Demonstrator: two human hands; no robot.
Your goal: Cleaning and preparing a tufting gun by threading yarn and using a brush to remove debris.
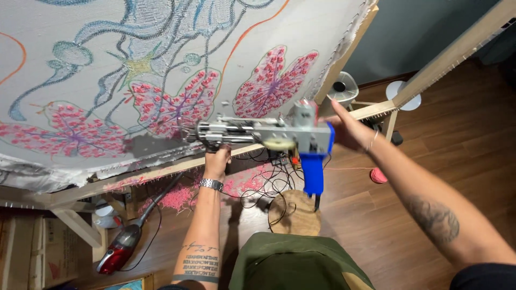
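A person stands at a large tufting frame [161, 173], looking down over their own arms. Stretched on the frame is a pale cloth [64, 27] marked with swirling blue lines and several pink and red butterfly-like shapes [274, 83], partly filled in with yarn.

The left hand [217, 161], with a metal watch [212, 185] on its wrist, is closed around the lower grip near the front of a tufting gun [263, 134]. The right hand [349, 131] rests against the back of the gun's blue body with fingers spread rather than wrapped; whether it truly grips anything cannot be told from this angle. The gun is held level in front of the lower edge of the cloth, its metal tip close to the fabric beside a pink shape, though contact is not clear. Its blue handle [313, 174] hangs downward.

The work appears to be mid-tufting, filling the pink areas. A further pass would call for firm pressure into the cloth and a steady line.

Below lie pink yarn scraps [174, 198], tangled black cables [271, 185], a round wooden stool [294, 212], a red vacuum cleaner [119, 248] and a white fan [343, 88] on the wooden floor.
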